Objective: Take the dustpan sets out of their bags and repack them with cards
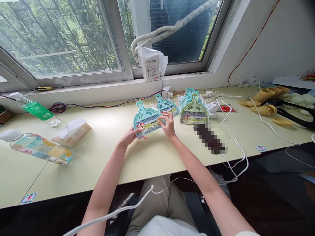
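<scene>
Between my hands, tilted up off the table, is a teal dustpan and brush set in clear plastic wrap with a printed label. My left hand grips its lower left corner, thumb in front and fingers underneath. My right hand pinches the right edge, thumb and fingers bent round it. Just behind lies another teal dustpan set, partly hidden by the held one. To the right a green dustpan set stands in front of several wrapped teal ones.
Two bottles and a tissue pack lie at left. A blurred dark object and white cables are at right, with yellow cups beyond. A white box stands on the windowsill.
</scene>
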The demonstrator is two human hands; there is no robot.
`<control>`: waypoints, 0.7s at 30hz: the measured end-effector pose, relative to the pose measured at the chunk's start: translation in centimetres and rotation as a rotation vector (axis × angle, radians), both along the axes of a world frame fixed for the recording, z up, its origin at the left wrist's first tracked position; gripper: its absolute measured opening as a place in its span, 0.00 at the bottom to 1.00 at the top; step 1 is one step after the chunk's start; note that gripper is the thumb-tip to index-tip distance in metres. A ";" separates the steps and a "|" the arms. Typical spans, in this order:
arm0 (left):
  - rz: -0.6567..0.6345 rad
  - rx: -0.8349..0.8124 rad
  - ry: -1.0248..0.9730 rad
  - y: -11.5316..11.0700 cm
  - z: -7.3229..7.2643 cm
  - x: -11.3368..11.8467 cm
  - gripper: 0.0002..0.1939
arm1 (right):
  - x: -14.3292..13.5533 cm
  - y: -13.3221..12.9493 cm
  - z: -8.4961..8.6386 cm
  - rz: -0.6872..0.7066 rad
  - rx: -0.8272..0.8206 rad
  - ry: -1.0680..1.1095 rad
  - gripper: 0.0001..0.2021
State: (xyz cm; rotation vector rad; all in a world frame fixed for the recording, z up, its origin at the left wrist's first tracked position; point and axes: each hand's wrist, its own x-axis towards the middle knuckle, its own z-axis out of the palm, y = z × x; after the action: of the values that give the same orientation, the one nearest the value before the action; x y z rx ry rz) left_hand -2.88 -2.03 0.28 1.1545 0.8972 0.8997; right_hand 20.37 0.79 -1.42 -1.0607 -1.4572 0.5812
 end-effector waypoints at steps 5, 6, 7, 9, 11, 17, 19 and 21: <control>0.032 0.113 0.034 0.0 0.1 0.2 0.29 | -0.2 0.4 -0.2 0.193 -0.193 0.308 0.23; 0.034 0.155 0.023 -0.1 0.2 0.3 0.31 | -0.1 0.5 -0.2 0.216 -0.214 0.351 0.23; 0.025 0.203 0.007 -0.2 0.3 0.5 0.34 | 0.0 0.5 -0.1 0.222 -0.218 0.393 0.23; -0.014 0.305 -0.004 -0.5 0.5 1.4 0.45 | 0.5 0.6 0.3 0.192 -0.201 0.476 0.23; 0.015 0.393 0.050 -0.7 0.5 2.9 0.57 | 1.2 0.7 0.7 0.147 -0.180 0.524 0.24; 0.482 0.483 0.202 -0.3 -0.6 7.7 0.26 | 4.1 1.5 1.4 0.067 -0.126 0.482 0.17; 0.421 0.445 0.199 0.0 -1.0 8.8 0.18 | 5.6 2.2 1.0 0.042 -0.110 0.442 0.17; 0.351 0.396 0.226 0.3 -1.7 10.2 0.17 | 7.3 3.0 0.2 -0.002 -0.106 0.372 0.18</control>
State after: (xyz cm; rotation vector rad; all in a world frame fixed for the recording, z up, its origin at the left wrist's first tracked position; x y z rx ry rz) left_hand 7.27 -1.73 -1.38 1.4860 1.1632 1.2908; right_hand 27.68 3.81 -1.17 -0.9747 -1.1097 0.8148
